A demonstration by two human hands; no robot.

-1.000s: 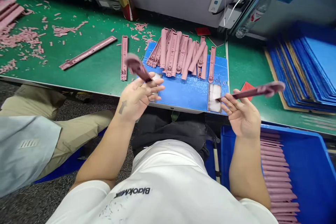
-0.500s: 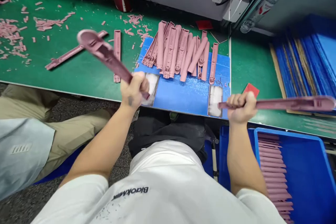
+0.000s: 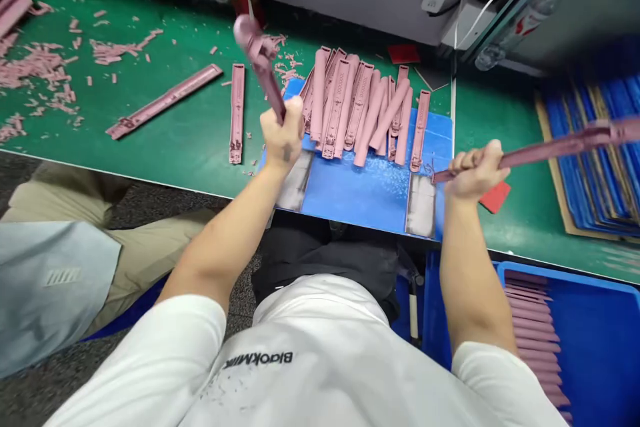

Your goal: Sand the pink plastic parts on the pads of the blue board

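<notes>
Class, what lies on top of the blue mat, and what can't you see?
Overlapping pink watch straps lie on the blue mat; the surface beneath them cannot be seen.

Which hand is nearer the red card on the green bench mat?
The right. The right hand is just beside the red card, above and to its left without touching it. The left hand is much farther left, beyond the blue mat.

White short-sleeved T-shirt [image 3: 310, 373] worn, with black lettering [image 3: 258, 360], apparently "BlackMilk", though inverted from this view. Dark speckled print [image 3: 215, 400] below it. Black lap garment [image 3: 325, 273]. Small dark tattoo [image 3: 287, 153] on left hand [image 3: 285, 137].
</notes>
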